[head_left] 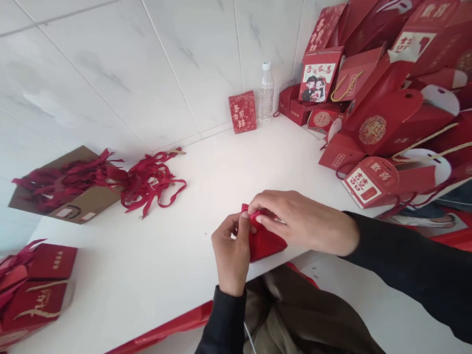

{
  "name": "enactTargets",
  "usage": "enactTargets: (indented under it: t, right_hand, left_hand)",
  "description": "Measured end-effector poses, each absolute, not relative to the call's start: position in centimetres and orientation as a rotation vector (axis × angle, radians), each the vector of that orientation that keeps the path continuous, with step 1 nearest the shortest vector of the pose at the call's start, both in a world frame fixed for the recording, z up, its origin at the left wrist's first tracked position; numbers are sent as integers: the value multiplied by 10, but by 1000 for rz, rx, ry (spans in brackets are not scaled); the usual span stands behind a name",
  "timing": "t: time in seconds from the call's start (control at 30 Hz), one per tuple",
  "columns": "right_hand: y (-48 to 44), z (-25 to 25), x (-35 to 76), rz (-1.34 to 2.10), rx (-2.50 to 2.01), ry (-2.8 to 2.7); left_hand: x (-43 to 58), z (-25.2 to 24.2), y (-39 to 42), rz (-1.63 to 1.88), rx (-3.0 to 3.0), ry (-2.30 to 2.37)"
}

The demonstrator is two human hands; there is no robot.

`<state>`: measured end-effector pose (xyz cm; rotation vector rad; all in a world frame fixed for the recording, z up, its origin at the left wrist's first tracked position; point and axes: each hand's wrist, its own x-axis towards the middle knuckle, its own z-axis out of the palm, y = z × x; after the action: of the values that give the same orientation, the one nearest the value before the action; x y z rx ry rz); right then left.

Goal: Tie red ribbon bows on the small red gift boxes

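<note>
Left hand [232, 248] and right hand [293, 216] pinch the top of a red box [264, 246] at the white table [164, 257]'s near edge, apparently working its closure. Next move calls for steady pinching.

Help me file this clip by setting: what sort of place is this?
Probably a gift-packing workspace: a white table holds a heap of red boxes, one picturing a bridal couple, and a carton of red ribbons.

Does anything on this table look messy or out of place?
Yes, mildly: red ribbons trail from the cardboard box onto the white table in a loose tangle. The red gift boxes heaped at the right lean at mixed angles.
</note>
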<state>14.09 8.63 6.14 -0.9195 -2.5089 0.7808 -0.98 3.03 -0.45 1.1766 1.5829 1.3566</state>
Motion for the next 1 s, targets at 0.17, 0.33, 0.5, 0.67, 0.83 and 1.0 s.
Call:
enactTargets:
  t: [0.17,0.33,0.5,0.67,0.83,1.0]
  right_hand:
    - [97,64,134,759,-927,-2509]
    - [98,67,131,850,-1001,-2458]
    - [99,66,129,1084,-1024,-2327]
    - [104,63,134,1121,-1043,-2239]
    - [97,63,149,887,-1146,-2209]
    - [80,60,163,752,-1200,-2277]
  left_hand:
    - [-12,2,26,1280,1327,1531]
    - [-13,5,22,1195,1426,1527]
    - [-12,3,27,1115,1474,1591]
    - [-15,3,31,1095,1459,1544]
    - [-20,7,29,1174,1320,1424]
    - [-19,5,27,1207,1186,1445]
